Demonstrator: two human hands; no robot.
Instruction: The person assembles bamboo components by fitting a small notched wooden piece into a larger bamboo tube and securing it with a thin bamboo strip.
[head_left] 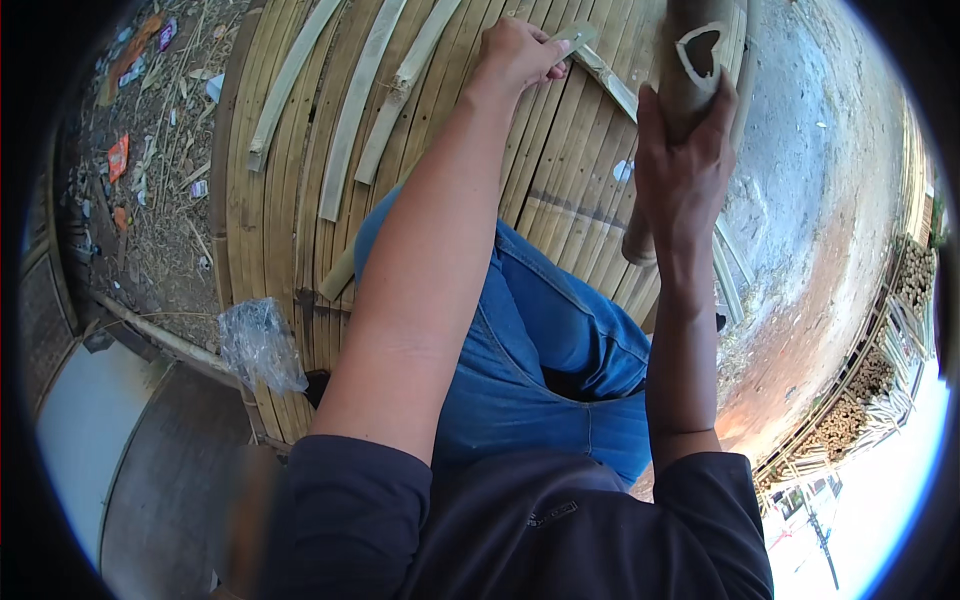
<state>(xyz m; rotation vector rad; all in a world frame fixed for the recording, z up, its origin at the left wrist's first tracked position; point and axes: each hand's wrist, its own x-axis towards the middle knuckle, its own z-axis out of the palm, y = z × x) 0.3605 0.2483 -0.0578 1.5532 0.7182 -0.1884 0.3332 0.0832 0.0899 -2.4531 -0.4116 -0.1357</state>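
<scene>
My left hand (520,58) reaches to the top middle. Its thumb and fingers are closed on a small, flat, pale-green piece (577,37) whose kind I cannot make out. Just beyond the fingertips, a split bamboo strip (608,82) slants down to the right; whether the two are joined is unclear. At the upper right my right hand (688,140) is wrapped round a thick brown bamboo tube (690,15). A pale-rimmed, dark hole (702,55) shows in the tube just above the fingers. The tube's lower end (638,245) sticks out below the wrist.
Several bamboo strips (352,125) lie on the slatted bamboo platform (540,160) under my legs. A clear plastic bag (258,342) rests at its left edge. Littered ground (150,170) lies left, a concrete floor (800,150) right, with stacked bamboo (850,410) beyond.
</scene>
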